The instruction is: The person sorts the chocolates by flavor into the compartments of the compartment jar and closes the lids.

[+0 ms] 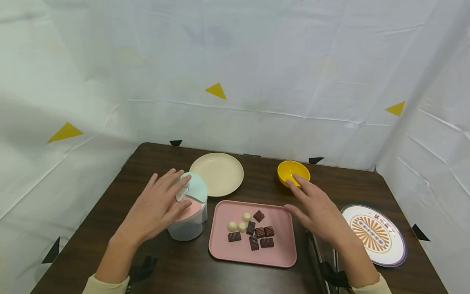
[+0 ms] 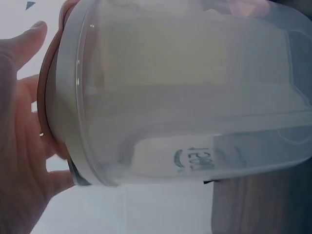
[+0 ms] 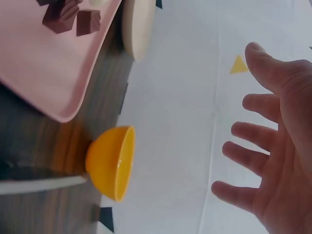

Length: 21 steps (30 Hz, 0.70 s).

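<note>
My left hand [image 1: 156, 210] hovers over a clear plastic container [image 1: 185, 232] with a pink and mint-green lid [image 1: 199, 187]. Its fingers are spread; in the left wrist view they appear beside the lid, not curled round it. My right hand [image 1: 318, 210] is in the air between the pink tray [image 1: 224, 250] and the patterned plate, fingers apart and holding nothing. Its fingertips overlap the yellow bowl [image 1: 282, 178] in the head view, while the right wrist view shows the bowl apart from them. Several dark chocolates [image 1: 267, 243] and white chocolates [image 1: 232, 226] lie on the tray.
Behind the tray sits a round beige plate [image 1: 216, 174]. A white plate with an orange pattern [image 1: 394, 249] lies at the right. Partly hidden under my right forearm is a metal-edged object [image 1: 318, 261]. White sheeting [image 1: 257, 61] encloses the dark wooden table [image 1: 169, 281].
</note>
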Available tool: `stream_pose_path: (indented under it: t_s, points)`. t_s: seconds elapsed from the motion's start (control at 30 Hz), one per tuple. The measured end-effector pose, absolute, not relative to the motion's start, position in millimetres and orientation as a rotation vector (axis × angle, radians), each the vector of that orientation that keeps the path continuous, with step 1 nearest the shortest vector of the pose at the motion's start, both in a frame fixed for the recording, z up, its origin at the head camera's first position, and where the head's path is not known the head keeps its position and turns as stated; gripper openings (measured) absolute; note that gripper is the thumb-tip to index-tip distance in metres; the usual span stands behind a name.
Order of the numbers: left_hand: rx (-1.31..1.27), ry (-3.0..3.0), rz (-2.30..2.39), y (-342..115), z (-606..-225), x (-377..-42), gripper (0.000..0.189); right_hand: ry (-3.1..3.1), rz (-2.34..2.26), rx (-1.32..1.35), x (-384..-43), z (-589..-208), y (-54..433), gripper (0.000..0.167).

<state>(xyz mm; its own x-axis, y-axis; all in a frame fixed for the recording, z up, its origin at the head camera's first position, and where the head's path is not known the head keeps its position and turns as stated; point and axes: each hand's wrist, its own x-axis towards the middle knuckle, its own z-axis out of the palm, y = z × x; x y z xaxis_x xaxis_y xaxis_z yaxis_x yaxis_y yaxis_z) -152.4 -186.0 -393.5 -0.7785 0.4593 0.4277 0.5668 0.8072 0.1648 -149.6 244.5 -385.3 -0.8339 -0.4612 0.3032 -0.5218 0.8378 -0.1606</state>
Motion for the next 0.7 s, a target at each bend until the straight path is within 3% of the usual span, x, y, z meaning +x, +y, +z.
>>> stream_pose_path:
  t_s: [0.33, 0.7]
  points:
    - [-0.766, -2.506, -0.618, -205.1, -407.6, -141.4, 0.055, -2.614, 0.42, 0.971, -150.2, -384.7, 209.3, 0.062]
    - [-0.829, -2.442, -0.782, -211.0, -423.6, -131.0, 0.058, -2.45, 0.53, 1.298, -147.7, -392.3, 123.9, 0.053]
